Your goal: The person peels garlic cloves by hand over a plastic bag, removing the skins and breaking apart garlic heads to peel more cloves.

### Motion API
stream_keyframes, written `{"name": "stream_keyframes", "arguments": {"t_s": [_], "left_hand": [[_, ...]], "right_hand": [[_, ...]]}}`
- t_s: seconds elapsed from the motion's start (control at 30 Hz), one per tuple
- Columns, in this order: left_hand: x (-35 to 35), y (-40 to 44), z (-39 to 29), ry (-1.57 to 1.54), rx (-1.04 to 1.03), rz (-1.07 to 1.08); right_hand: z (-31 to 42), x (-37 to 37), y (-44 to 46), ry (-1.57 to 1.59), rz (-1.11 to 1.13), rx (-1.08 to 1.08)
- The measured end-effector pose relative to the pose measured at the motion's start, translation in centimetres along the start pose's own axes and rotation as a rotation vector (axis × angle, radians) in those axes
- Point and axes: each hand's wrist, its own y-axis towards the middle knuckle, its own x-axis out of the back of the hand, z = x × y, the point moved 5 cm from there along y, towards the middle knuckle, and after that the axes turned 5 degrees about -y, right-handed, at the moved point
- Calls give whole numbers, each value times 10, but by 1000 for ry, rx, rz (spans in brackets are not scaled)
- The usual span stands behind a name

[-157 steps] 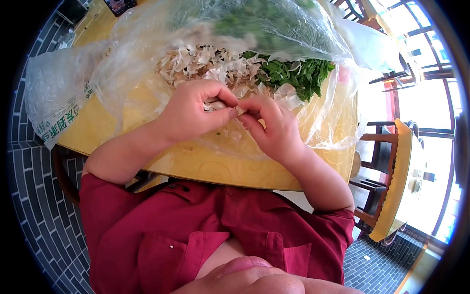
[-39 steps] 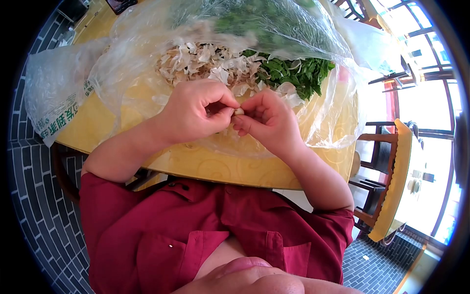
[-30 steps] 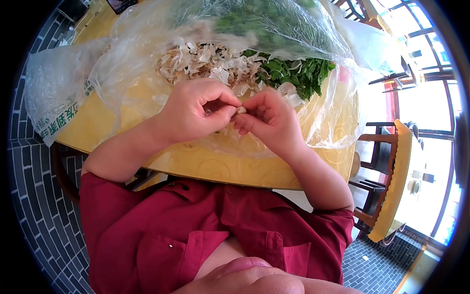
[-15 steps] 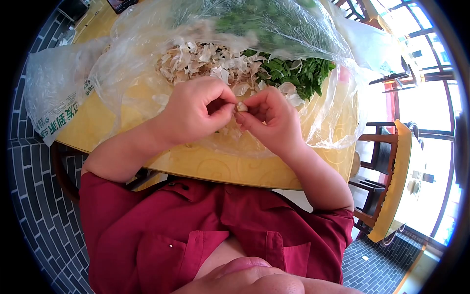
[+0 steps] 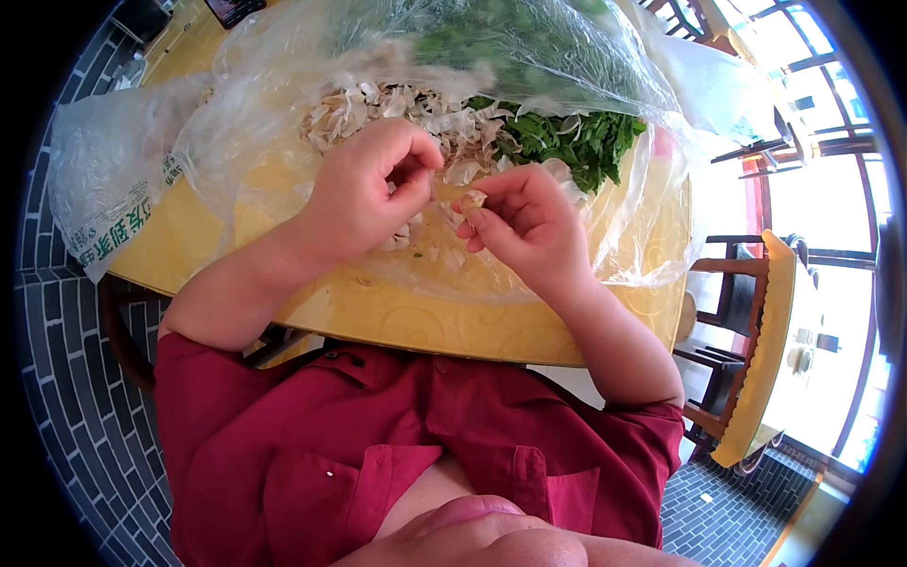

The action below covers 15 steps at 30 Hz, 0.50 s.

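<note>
Right hand pinches a partly covered garlic clove.
Left hand's fingertips press together, whether on anything unclear; clear plastic blurs some leafy greens.

Garlic skins left of leafy greens, phone at back left

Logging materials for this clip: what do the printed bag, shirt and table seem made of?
Printed bag: likely thin, translucent plastic, crinkled and shiny. Shirt: matte fabric, by its soft folds and stitched pockets; fibre unclear. Table: glossy, swirl-patterned yellow top, perhaps vinyl-covered; core hidden.
</note>
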Motion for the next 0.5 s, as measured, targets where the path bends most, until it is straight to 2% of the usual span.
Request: {"name": "stream_keyframes", "arguments": {"t_s": [0.07, 0.17, 0.27, 0.37, 0.5], "left_hand": [[0, 5, -9, 125, -243, 25], [1, 5, -11, 203, -396, 96], [-2, 0, -15, 8, -157, 120], [-4, -2, -17, -59, 21, 220], [-7, -5, -7, -182, 207, 224]], "right_hand": [[-1, -1, 1, 9, 14, 4], [-3, 0, 2, -40, 24, 41], [0, -2, 0, -81, 2, 87], [-1, -1, -1, -237, -31, 131], [12, -3, -3, -495, -34, 231]]}}
